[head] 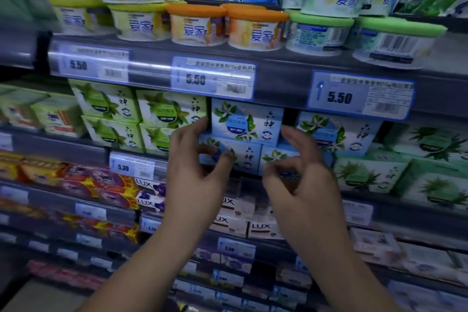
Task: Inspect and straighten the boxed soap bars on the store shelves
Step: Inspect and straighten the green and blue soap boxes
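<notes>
**At the soap shelf, both hands on the blue boxes**

On the second shelf, under the grey price rail (278, 83), a glossy blue cardboard soap box (247, 121) sits atop two more. Left hand (195, 170) touches its left edge, fingers loosely curled and apart; right hand (301, 172) hovers by its right side, fingers spread. Neither grips anything. Round plastic tubs (197, 25) stand above.
</notes>
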